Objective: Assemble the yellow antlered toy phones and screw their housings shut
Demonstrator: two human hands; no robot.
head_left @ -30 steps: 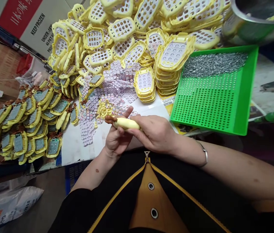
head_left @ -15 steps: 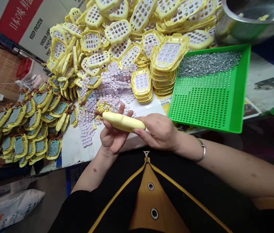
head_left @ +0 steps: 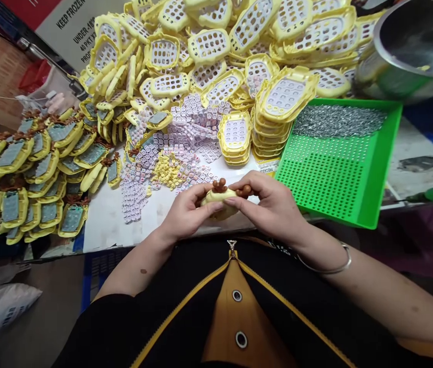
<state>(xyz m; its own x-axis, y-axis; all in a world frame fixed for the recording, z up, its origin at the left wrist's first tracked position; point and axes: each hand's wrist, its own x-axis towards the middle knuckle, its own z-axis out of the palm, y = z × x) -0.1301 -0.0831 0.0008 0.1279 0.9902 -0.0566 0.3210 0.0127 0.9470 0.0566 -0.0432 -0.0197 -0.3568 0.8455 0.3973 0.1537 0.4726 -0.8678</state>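
Observation:
Between both hands, close to my body, is a pale yellow plastic toy shell (head_left: 221, 196) with brown antler-like knobs at its top. My left hand (head_left: 188, 210) grips its left side, thumb across the near face. My right hand (head_left: 268, 204) pinches the right side, and one brown knob sticks out by its fingers. The shell's far face is hidden. Just beyond my left hand lie small yellow parts (head_left: 168, 169) and sheets of little white key pads (head_left: 136, 197).
Stacked yellow shells with white key panels (head_left: 273, 110) stand ahead. Shells with grey boards (head_left: 13, 204) are piled at left. A green perforated tray (head_left: 331, 179) holds silvery screws (head_left: 339, 121); behind it stands a metal bowl (head_left: 388, 66). A white sack (head_left: 2, 309) lies at lower left.
The shell has turned from lying lengthwise to pointing its brown-knobbed end up. My left hand has closed on it from beneath, and my right hand has shifted toward the knobs.

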